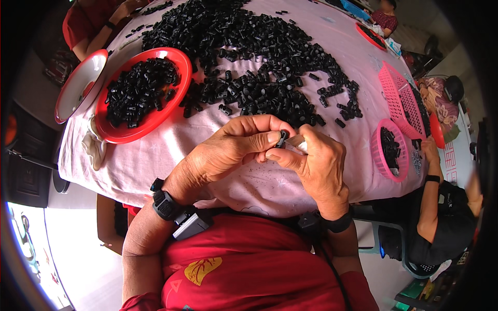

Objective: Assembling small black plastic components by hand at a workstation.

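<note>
Above the near part of the table, my left hand (228,146) pinches a small black plastic part (281,139) between thumb and fingers. Close against it, my right hand (324,163) grips a small flat blade (296,141) with a whitish lower portion, partly covered by the fingers. The blade's tip is at the black part; whether it cuts in cannot be made out. Just beyond my hands spreads a big heap of similar black parts (259,85). On the left, a red plate (181,65) holds more of them.
A pink cloth (150,166) covers the table. A red-rimmed white dish (78,98) is at far left. On the right are a round pink basket (380,158) with black parts and a rectangular pink basket (397,98). Other people sit around the table, one in black (441,223) nearby.
</note>
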A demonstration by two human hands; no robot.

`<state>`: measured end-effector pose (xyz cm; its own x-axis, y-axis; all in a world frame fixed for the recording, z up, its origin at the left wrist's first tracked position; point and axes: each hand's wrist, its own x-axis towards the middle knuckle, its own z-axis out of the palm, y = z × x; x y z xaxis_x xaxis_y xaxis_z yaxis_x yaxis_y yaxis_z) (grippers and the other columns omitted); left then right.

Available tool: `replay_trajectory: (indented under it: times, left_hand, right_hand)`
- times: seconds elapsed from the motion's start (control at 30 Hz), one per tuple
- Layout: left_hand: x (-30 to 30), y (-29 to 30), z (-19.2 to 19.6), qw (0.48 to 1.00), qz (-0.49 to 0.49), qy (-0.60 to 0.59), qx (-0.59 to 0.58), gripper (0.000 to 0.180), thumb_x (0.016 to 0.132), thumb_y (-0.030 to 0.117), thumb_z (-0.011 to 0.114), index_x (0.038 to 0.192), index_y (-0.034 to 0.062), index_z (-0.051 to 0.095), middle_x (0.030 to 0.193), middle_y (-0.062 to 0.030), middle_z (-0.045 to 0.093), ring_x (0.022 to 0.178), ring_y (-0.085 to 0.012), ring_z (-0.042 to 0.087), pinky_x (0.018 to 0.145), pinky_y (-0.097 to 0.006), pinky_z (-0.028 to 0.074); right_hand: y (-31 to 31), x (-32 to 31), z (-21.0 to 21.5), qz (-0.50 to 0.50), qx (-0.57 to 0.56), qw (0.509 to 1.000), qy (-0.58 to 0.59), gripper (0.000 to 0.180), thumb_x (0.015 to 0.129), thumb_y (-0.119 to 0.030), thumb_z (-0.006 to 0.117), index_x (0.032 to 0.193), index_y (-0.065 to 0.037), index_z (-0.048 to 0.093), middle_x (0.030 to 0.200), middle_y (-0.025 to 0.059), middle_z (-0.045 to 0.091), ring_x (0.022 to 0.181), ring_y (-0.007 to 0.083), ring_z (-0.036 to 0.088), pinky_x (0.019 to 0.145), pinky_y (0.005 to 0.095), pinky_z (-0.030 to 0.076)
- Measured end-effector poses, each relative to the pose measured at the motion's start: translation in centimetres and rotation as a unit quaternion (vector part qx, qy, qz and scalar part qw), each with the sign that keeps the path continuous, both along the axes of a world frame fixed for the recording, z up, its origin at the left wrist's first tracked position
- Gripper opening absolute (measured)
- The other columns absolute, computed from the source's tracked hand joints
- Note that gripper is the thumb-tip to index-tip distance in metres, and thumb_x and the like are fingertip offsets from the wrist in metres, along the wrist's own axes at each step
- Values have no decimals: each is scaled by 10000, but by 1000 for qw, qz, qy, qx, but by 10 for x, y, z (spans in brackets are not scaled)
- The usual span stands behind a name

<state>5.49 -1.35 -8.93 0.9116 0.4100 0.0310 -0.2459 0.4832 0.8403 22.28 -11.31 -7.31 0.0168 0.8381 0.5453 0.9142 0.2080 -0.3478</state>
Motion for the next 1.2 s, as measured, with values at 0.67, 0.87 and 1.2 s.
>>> replay_trajectory:
  times: [0.67, 0.87, 1.2]
  left_hand:
    - [-1, 3, -1, 1000, -11, -7, 11, 228, 953, 126, 568, 1158, 30, 597, 1031, 2, 622, 880, -77, 566, 800, -229, 461]
    - [-1, 2, -2, 1000, -5, 10, 19, 222, 953, 125, 568, 1155, 38, 600, 1040, 1, 622, 891, -78, 566, 802, -237, 461]
    - [-2, 2, 5, 1000, -4, -7, 5, 250, 935, 190, 606, 1118, 20, 609, 956, 0, 616, 818, -62, 534, 752, -211, 437]
  right_hand:
    - [0, -3, 4, 4, -20, 1000, 18, 575, 768, -591, 683, 720, -40, 527, 594, 104, 579, 519, 274, 605, 469, 354, 453]
    - [0, -2, 1, 0, 3, 1000, 6, 550, 728, -605, 699, 702, -83, 528, 551, 75, 558, 490, 256, 591, 439, 362, 453]
    - [-1, -4, 4, 59, 31, 994, 82, 446, 767, -437, 765, 749, -49, 547, 589, 68, 584, 494, 224, 591, 454, 329, 449]
